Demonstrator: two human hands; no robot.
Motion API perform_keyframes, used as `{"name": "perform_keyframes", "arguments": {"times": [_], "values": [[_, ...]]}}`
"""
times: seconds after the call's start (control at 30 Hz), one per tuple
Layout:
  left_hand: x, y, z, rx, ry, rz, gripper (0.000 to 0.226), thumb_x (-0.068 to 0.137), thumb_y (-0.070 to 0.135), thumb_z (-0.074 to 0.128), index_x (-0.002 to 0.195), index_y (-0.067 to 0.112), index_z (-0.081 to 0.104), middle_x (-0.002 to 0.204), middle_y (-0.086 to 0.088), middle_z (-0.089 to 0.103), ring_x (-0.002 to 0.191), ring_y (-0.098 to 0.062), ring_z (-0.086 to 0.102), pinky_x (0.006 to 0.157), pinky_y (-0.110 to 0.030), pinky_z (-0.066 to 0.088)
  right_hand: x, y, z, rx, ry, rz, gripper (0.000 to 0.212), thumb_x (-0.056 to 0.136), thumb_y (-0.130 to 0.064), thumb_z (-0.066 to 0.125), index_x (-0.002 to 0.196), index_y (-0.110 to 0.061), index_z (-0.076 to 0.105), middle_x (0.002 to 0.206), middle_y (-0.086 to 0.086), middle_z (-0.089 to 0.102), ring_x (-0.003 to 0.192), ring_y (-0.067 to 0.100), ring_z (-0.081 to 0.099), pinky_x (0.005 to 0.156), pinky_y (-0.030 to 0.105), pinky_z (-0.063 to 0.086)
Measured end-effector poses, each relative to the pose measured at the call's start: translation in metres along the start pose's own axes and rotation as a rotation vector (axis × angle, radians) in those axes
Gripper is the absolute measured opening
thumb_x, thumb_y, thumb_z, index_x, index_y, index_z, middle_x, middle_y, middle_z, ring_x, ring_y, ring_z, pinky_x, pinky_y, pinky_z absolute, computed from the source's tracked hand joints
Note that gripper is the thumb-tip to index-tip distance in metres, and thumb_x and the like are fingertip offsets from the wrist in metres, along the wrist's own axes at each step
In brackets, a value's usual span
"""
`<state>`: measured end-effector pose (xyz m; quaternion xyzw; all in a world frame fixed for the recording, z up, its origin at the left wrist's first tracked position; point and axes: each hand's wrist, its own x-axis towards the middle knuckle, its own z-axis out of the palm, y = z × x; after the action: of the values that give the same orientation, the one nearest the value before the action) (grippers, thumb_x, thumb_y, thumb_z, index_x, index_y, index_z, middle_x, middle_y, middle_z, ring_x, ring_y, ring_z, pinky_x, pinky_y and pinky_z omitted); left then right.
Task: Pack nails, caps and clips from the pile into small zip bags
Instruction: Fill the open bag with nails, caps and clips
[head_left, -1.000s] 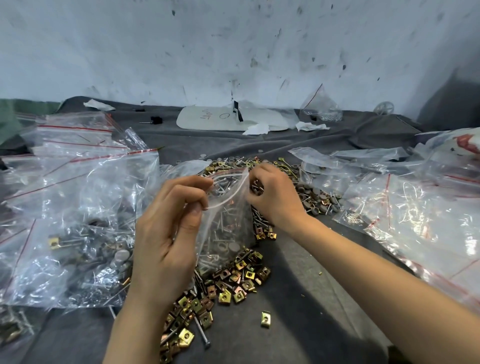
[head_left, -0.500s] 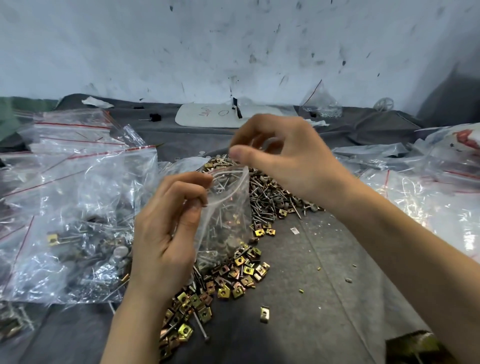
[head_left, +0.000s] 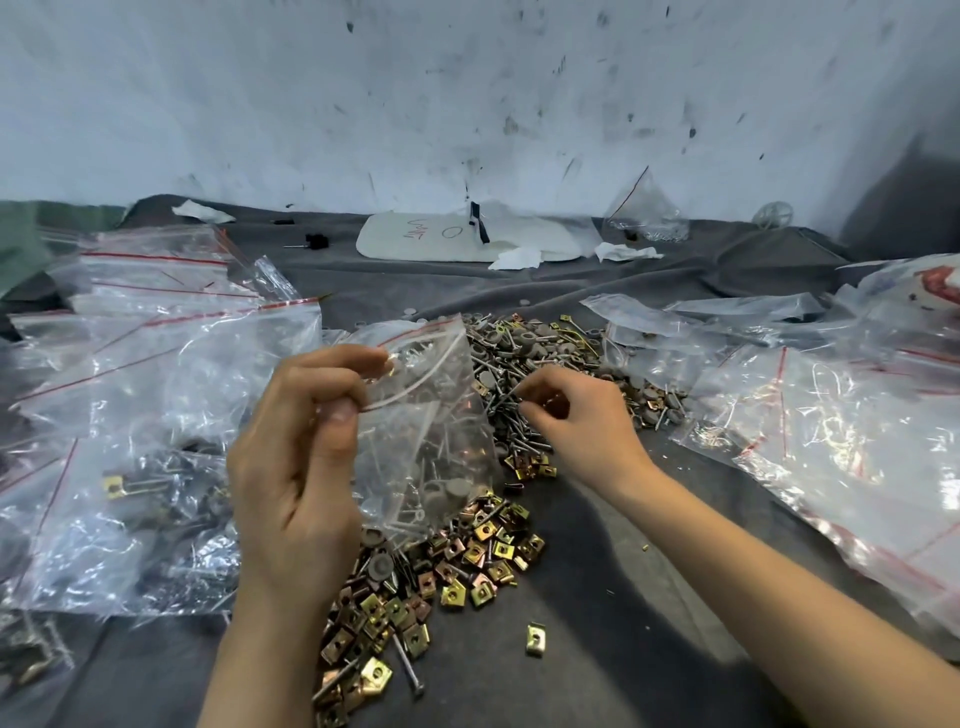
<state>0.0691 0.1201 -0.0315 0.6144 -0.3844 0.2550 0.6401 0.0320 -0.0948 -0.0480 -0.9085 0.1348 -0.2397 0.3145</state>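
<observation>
Zip bag (head_left: 431, 452) hangs upright, mouth up, pinched at its rim by the left hand (head_left: 296, 467). At its three o'clock the right hand (head_left: 576, 415) curls down on the nails (head_left: 511, 426) in the pile (head_left: 550, 358), apparently gripping a few. From that hand the bag's mouth is near, at ten o'clock.

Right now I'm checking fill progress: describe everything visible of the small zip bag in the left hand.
The small zip bag is clear, crinkled plastic with a red line along its top. Its mouth is open, pinched at the rim by the left hand, and it hangs over the clips. Inside lie nails and grey caps.
</observation>
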Motion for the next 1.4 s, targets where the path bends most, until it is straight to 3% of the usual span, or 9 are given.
{"name": "perform_keyframes", "arguments": {"times": [0.17,0.3,0.47,0.7,0.83,1.03,1.2,1.33,1.4], "values": [[-0.001,-0.004,0.001,-0.018,0.022,-0.031,0.019,0.093,0.013,0.039,0.091,0.024,0.054,0.110,0.014,0.064,0.108,-0.016,0.062,0.089,-0.028,0.045,0.013,-0.015,0.013,0.009,0.050,-0.093,0.017,0.090,-0.020,0.064,0.107,-0.018,0.068,0.092,-0.004,0.060,0.080,0.012,0.056,0.077,0.023,0.045],[-0.001,-0.005,0.001,-0.010,0.025,-0.024,0.019,0.093,0.013,0.039,0.091,0.024,0.054,0.110,0.014,0.064,0.108,-0.018,0.062,0.088,-0.031,0.045,0.021,-0.014,0.020,-0.062,0.022,-0.067,0.018,0.091,-0.020,0.063,0.109,-0.018,0.068,0.098,-0.002,0.056,0.086,0.012,0.053,0.077,0.023,0.040],[0.001,-0.008,-0.002,-0.043,0.044,-0.015,0.024,0.094,0.011,0.039,0.091,0.028,0.055,0.110,0.015,0.064,0.107,-0.017,0.063,0.089,-0.024,0.046,0.008,-0.007,0.014,-0.018,0.088,-0.072,0.012,0.089,-0.009,0.062,0.097,-0.014,0.068,0.097,-0.002,0.062,0.090,0.012,0.056,0.084,0.022,0.044],[0.001,-0.010,-0.005,-0.089,0.067,-0.030,0.030,0.094,0.011,0.039,0.094,0.036,0.056,0.109,0.010,0.064,0.106,-0.025,0.064,0.091,-0.033,0.047,-0.020,-0.003,0.013,-0.115,-0.167,-0.016,0.015,0.087,-0.013,0.061,0.099,-0.017,0.069,0.097,-0.001,0.065,0.092,0.015,0.059,0.085,0.030,0.047],[0.001,-0.009,-0.005,-0.071,0.048,-0.045,0.022,0.094,0.011,0.038,0.091,0.024,0.055,0.108,0.011,0.063,0.105,-0.020,0.064,0.090,-0.028,0.047,-0.028,-0.003,0.009,-0.256,-0.377,0.042,0.023,0.086,-0.015,0.056,0.103,-0.024,0.069,0.106,-0.003,0.057,0.103,0.021,0.055,0.090,0.037,0.047],[0.001,-0.004,-0.004,-0.059,0.039,-0.054,0.023,0.094,0.013,0.038,0.089,0.028,0.055,0.107,0.017,0.064,0.104,-0.012,0.063,0.088,-0.022,0.047,-0.036,0.000,0.003,-0.324,-0.454,0.026,0.025,0.088,-0.022,0.062,0.111,-0.029,0.064,0.109,-0.003,0.051,0.106,0.022,0.052,0.090,0.041,0.047],[0.001,0.000,-0.003,-0.034,0.005,-0.067,0.017,0.092,0.014,0.039,0.088,0.022,0.053,0.108,0.014,0.064,0.105,-0.011,0.063,0.088,-0.021,0.046,-0.042,0.002,0.001,-0.354,-0.395,-0.070,0.016,0.091,-0.020,0.060,0.107,-0.016,0.064,0.105,-0.002,0.056,0.101,0.019,0.055,0.088,0.038,0.046],[0.002,0.008,0.001,-0.019,-0.100,-0.070,0.017,0.090,0.016,0.040,0.085,0.023,0.054,0.108,0.007,0.064,0.106,-0.011,0.061,0.087,-0.017,0.044,-0.044,-0.024,-0.021,0.169,-0.040,-0.013,0.013,0.088,-0.010,0.065,0.093,-0.023,0.066,0.089,-0.012,0.065,0.081,0.000,0.059,0.075,0.019,0.050],[0.002,0.013,0.005,-0.007,-0.174,-0.059,0.017,0.087,0.016,0.041,0.083,0.023,0.055,0.107,0.003,0.065,0.105,-0.015,0.062,0.085,-0.021,0.045,-0.043,-0.050,-0.043,0.378,0.111,-0.133,0.017,0.086,-0.009,0.067,0.089,-0.025,0.066,0.082,-0.011,0.067,0.075,0.002,0.063,0.068,0.016,0.051]]}}
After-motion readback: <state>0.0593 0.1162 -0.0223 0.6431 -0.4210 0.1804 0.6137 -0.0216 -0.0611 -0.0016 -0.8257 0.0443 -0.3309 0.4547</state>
